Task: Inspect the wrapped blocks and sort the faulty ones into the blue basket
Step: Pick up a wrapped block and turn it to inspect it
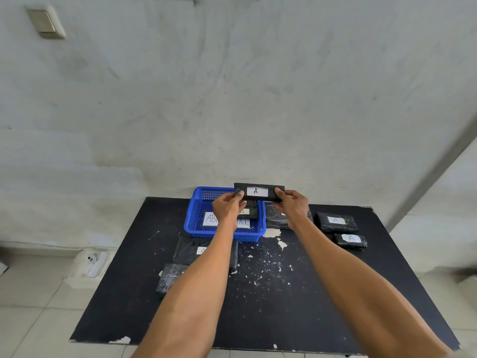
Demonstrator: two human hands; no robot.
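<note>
I hold a black wrapped block (pixel 259 191) with a white "A" label up above the far edge of the table, label facing me. My left hand (pixel 228 208) grips its left end and my right hand (pixel 291 204) grips its right end. Just below stands the blue basket (pixel 198 223) with a white paper sign on its floor and a small labelled block (pixel 249 211) inside, partly hidden by my left hand. Other wrapped blocks lie on the table: two at the right (pixel 336 221) (pixel 351 241), one behind my right wrist (pixel 276 218), two under my left forearm (pixel 191 250) (pixel 170 279).
The black table (pixel 271 301) has chipped white patches and stands against a grey wall. A white object (pixel 90 267) sits on the tiled floor to the left of the table.
</note>
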